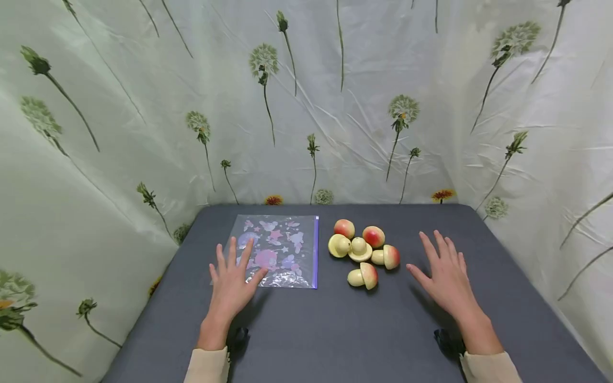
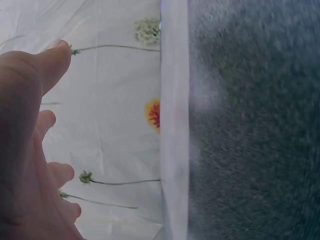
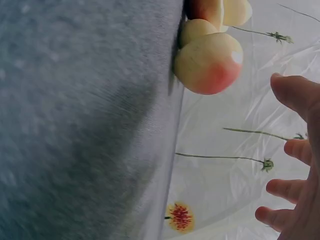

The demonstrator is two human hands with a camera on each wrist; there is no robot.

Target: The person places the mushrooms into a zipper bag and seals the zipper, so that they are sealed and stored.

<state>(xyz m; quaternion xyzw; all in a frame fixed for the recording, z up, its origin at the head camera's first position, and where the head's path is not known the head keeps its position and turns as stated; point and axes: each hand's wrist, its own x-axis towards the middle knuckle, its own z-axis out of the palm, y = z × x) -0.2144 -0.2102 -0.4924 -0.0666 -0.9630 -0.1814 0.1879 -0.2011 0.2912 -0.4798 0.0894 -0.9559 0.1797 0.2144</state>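
Observation:
A clear zip bag (image 1: 282, 255) printed with pink and lilac figures lies flat on the table, its purple zip edge (image 1: 315, 252) towards the right. My left hand (image 1: 231, 287) hovers over the bag's near left corner with fingers spread, holding nothing. Right of the bag sits a cluster of several toy mushrooms (image 1: 367, 275) with red-and-cream caps and pale stems; some stand cap-down. My right hand (image 1: 447, 282) is spread in the air to the right of them, touching none. The right wrist view shows one mushroom cap (image 3: 210, 64) close to the thumb.
A dark grey table (image 1: 335, 335) carries everything. Behind it and along both sides hangs a pale curtain (image 1: 354, 122) printed with dandelions. Beige sleeves (image 1: 207, 366) and dark wrist straps are at the lower edge of the head view.

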